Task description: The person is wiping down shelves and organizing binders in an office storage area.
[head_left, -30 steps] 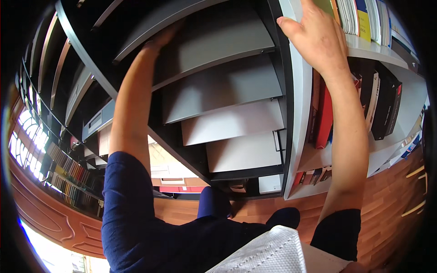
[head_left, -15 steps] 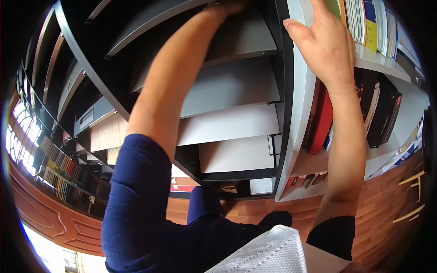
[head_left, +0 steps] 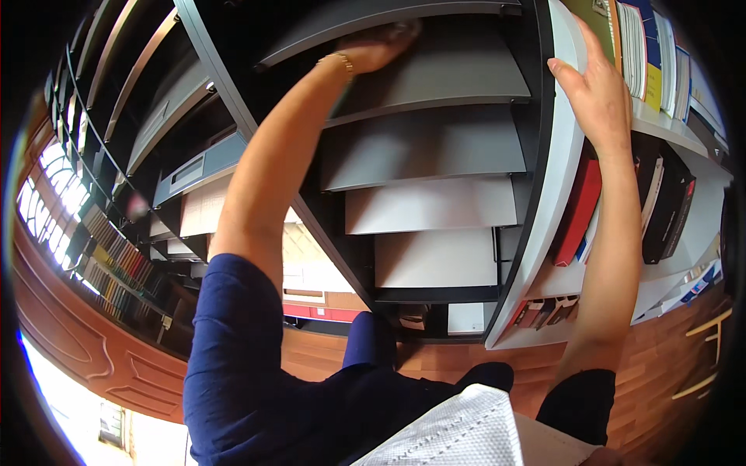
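My left hand (head_left: 377, 53) reaches deep over a dark grey shelf (head_left: 443, 74) in a tall black rack, under the shelf above it. A gold bracelet (head_left: 338, 60) circles that wrist. The fingers are blurred and shadowed, so what they hold, if anything, cannot be made out. My right hand (head_left: 602, 97) is wrapped around the edge of a white bookcase side panel (head_left: 569, 46), its thumb on the near side and its fingers beyond the edge. Upright books (head_left: 651, 54) stand just right of that hand.
Lower grey shelves (head_left: 427, 147) and a white shelf board (head_left: 435, 260) step down below. A red book (head_left: 581, 210) and dark books (head_left: 672, 206) fill the bookcase's lower level. At left stand more curved shelving (head_left: 144, 93) and a red-brown panelled door (head_left: 78, 342). Wooden flooring (head_left: 443, 357) lies below.
The view has shifted, so the shelves sit further right and lower. My left hand shows more fully over the grey shelf. My right hand keeps its grip on the white panel.
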Action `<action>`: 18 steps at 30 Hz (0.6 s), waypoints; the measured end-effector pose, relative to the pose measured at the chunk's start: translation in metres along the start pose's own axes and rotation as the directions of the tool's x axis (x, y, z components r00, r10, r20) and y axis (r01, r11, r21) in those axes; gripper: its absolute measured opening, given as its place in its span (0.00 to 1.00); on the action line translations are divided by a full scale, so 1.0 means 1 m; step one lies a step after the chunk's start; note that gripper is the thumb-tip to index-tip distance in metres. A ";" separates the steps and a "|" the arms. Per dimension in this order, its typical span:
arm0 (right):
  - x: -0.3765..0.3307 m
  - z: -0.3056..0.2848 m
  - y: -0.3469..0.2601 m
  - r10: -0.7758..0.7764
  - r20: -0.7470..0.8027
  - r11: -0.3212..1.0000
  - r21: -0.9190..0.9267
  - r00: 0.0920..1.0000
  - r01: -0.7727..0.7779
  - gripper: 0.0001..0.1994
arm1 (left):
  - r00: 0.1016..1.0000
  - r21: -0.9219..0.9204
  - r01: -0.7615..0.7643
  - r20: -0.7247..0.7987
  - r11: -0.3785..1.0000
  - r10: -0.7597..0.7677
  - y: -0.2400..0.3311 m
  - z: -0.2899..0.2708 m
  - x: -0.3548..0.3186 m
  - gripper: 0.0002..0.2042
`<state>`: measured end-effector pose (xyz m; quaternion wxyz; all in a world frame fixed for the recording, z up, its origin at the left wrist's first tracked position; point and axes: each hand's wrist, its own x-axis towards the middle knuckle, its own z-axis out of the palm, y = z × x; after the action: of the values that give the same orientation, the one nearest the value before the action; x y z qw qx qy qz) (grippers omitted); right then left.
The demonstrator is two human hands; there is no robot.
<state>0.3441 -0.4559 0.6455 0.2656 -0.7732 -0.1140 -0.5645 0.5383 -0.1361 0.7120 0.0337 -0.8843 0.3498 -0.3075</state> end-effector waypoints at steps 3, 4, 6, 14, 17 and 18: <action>-0.005 -0.009 -0.009 0.048 -0.039 0.997 0.066 0.998 -0.045 0.31 | 0.985 0.062 0.163 -0.068 0.985 -0.158 -0.013 -0.007 -0.018 0.27; -0.002 -0.007 -0.019 0.033 -0.040 0.996 0.082 0.999 -0.030 0.31 | 0.977 -0.019 0.130 -0.167 0.991 -0.131 -0.044 -0.011 -0.033 0.27; -0.002 -0.005 -0.016 0.019 -0.060 0.996 0.087 0.998 -0.014 0.31 | 0.963 -0.129 0.056 -0.256 0.990 -0.088 -0.035 -0.005 -0.031 0.27; -0.004 -0.003 -0.014 -0.078 -0.057 0.985 0.151 0.995 0.086 0.31 | 0.989 -0.020 -0.125 -0.088 0.992 0.123 0.115 -0.009 0.029 0.22; -0.003 -0.004 -0.004 -0.060 -0.042 0.991 0.115 0.997 0.065 0.32 | 0.986 0.041 0.021 -0.163 0.999 -0.014 0.194 -0.018 0.011 0.19; -0.001 0.001 0.001 -0.108 -0.039 0.992 0.067 0.993 0.111 0.31 | 0.986 0.042 0.056 -0.161 0.998 -0.049 0.184 -0.006 0.012 0.23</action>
<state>0.3454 -0.4559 0.6439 0.2627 -0.7462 -0.1708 -0.5873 0.4321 -0.2812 0.6726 0.0180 -0.8646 0.3206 -0.3864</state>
